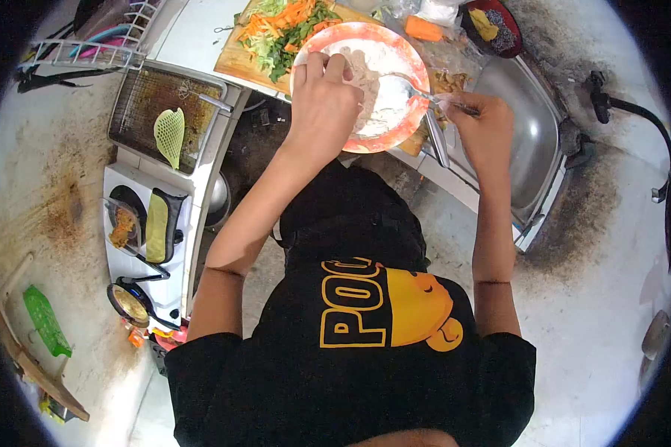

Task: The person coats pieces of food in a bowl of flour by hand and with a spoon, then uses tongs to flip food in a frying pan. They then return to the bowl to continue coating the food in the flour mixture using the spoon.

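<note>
A round bowl (414, 56) with an orange-and-white rim holds white flour and a beige, coated mass. Over its left side is my left hand (324, 104), fingers curled and pressed together at the beige mass; what they hold, if anything, is hidden. To the right of the bowl, my right hand (483, 130) is closed on the handle of a metal spoon (425, 94), whose head rests in the flour. A wooden board (235, 63) with shredded carrot and greens (279, 37) lies behind the bowl at the left.
A metal sink (525, 127) lies right of my right hand, with a knife (437, 139) near its left edge. At the left are a tray (138, 112) with a green slotted spatula (170, 138), and a stove (119, 179) with pans. A carrot piece (423, 29) lies behind the bowl.
</note>
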A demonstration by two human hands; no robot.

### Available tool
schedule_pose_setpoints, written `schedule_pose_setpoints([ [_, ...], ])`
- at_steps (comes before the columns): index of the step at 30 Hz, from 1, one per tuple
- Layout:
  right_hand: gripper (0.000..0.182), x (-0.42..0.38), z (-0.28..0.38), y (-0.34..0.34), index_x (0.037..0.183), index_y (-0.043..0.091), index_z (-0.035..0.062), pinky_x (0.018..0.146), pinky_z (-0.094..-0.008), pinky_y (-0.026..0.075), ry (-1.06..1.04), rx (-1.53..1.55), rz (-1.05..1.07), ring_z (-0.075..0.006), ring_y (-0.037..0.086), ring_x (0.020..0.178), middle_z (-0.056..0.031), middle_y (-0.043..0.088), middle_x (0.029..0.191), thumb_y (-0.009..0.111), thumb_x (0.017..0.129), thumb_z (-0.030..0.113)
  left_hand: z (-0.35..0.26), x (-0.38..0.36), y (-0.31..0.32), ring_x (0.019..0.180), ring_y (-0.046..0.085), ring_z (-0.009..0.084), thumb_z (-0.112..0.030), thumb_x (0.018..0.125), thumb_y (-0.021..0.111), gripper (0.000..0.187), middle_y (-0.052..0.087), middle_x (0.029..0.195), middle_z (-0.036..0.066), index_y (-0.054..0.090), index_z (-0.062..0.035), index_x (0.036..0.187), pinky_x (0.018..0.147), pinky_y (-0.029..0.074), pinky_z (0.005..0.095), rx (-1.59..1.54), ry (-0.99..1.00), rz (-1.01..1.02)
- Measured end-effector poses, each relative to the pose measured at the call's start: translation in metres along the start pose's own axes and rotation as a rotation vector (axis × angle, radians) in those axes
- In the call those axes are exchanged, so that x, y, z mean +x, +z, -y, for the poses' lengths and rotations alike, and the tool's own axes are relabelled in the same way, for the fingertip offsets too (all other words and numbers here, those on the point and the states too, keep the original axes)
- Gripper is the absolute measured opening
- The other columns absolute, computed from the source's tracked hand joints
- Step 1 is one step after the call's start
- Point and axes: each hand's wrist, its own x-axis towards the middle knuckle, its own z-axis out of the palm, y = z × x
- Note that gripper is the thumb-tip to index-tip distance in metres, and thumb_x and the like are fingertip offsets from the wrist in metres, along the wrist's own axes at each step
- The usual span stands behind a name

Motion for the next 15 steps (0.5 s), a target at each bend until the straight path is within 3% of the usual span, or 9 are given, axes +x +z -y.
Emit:
schedule_pose_setpoints([
  [4,0.028,-0.004,-0.007,-0.004,0.091,0.075,0.0066,0.065,-0.0405,0.051,0.036,-0.025,-0.031,-0.0361,0.066,0.069,-0.0208,0.067,0.074,0.072,0.071,0.025,-0.001,0.004,0.011,0.104,0.047,0.0283,-0.015,0.063,0.079,0.013,0.058,0.103,0.005,0.076,-0.0134,0.075,0.087,0.037,0.0415,0.066,0.009,0.002],
  [6,0.028,-0.007,-0.011,-0.004,0.091,0.075,0.0071,0.065,-0.04,0.051,0.039,-0.028,-0.055,-0.0359,0.066,0.069,-0.0203,0.067,0.074,0.072,0.071,0.026,-0.003,0.005,0.016,0.097,0.049,0.0297,-0.015,0.057,0.076,0.015,0.059,0.094,0.009,0.073,-0.0049,0.068,0.083,0.037,0.042,0.06,0.037,-0.068],
  [9,0.028,-0.01,-0.01,-0.006,0.092,0.075,0.0078,0.066,-0.0392,0.051,0.081,-0.011,-0.05,-0.0355,0.066,0.069,-0.0202,0.067,0.074,0.072,0.072,0.027,-0.005,0.007,0.023,0.102,0.048,0.0287,-0.02,0.062,0.079,0.011,0.059,0.101,0.004,0.075,-0.0124,0.069,0.084,0.036,0.0409,0.196,-0.011,-0.014],
  [15,0.027,-0.014,-0.008,-0.007,0.092,0.075,0.0085,0.066,-0.039,0.052,0.119,0.046,-0.05,-0.034,0.067,0.07,-0.0191,0.068,0.078,0.071,0.072,0.027,-0.01,0.01,0.025,0.102,0.048,0.0302,-0.019,0.062,0.077,0.015,0.06,0.102,0.008,0.074,-0.0068,0.07,0.085,0.037,0.0433,0.268,-0.033,0.055],
])
